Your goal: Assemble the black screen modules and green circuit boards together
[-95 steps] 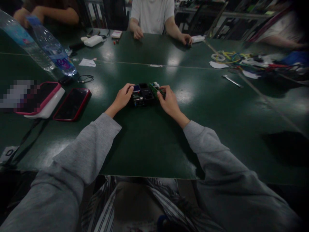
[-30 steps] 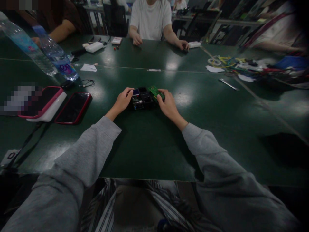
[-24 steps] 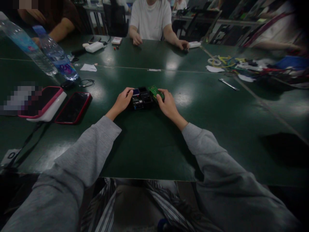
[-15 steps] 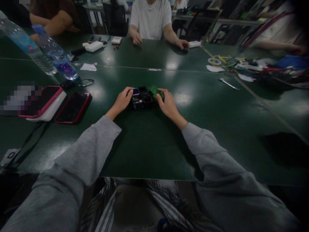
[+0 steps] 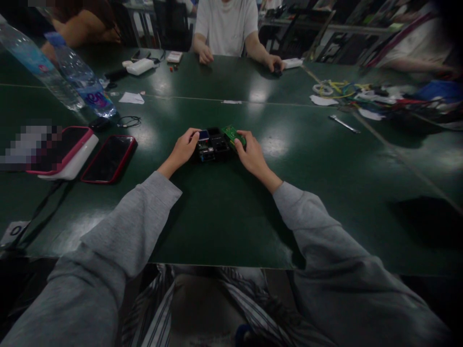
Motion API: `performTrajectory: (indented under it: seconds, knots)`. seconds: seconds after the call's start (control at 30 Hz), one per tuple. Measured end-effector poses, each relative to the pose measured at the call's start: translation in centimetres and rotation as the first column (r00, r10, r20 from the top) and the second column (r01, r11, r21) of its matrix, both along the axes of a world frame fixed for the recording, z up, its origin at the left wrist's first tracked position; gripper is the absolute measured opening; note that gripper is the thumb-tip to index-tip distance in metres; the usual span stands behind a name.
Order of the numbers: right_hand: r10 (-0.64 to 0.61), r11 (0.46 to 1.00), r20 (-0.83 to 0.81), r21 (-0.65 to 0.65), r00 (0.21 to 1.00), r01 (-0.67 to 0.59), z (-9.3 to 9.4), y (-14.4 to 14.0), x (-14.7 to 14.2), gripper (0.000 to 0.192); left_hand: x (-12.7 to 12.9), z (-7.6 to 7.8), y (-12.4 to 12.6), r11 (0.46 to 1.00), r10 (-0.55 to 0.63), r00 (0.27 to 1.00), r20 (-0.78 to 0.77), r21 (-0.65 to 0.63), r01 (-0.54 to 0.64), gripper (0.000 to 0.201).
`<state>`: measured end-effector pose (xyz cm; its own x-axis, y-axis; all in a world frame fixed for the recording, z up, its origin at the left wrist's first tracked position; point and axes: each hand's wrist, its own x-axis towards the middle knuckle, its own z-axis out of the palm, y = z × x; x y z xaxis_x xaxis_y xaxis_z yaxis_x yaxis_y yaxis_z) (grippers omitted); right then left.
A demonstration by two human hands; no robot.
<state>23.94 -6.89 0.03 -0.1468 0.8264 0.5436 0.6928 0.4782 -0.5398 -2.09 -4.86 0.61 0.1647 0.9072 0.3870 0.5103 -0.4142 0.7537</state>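
Over the green table (image 5: 217,212), my left hand (image 5: 183,148) is closed on the left side of a small electronic module (image 5: 207,148) with a little screen. Beside that module, to its right, is a black plastic case (image 5: 218,143) with openings in it; whether the two are joined I cannot tell. My right hand (image 5: 252,150) pinches a green circuit board (image 5: 231,135), thumb on top, tilted at the right edge of the case. The fingers beneath the board are hidden.
On the left lie a red-cased phone (image 5: 109,159), another phone (image 5: 61,149) on a white block, and two water bottles (image 5: 87,89). A wrench (image 5: 344,124) and a heap of cables (image 5: 383,96) lie to the right. Across the table sits a person in a white shirt (image 5: 226,29).
My hands and the parts they hold stay almost as they were. The whole view has shifted very slightly. The hand of the person opposite has moved a little on a small dark object.
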Motion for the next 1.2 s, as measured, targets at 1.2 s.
performTrajectory:
  seconds: [1.2]
  knots:
    - [-0.002, 1.0, 0.041, -0.011, 0.999, 0.002, 0.34, -0.28, -0.08, 0.063, 0.13, 0.33, -0.29, 1.0, -0.003, 1.0, 0.012, -0.016, 0.003, 0.03]
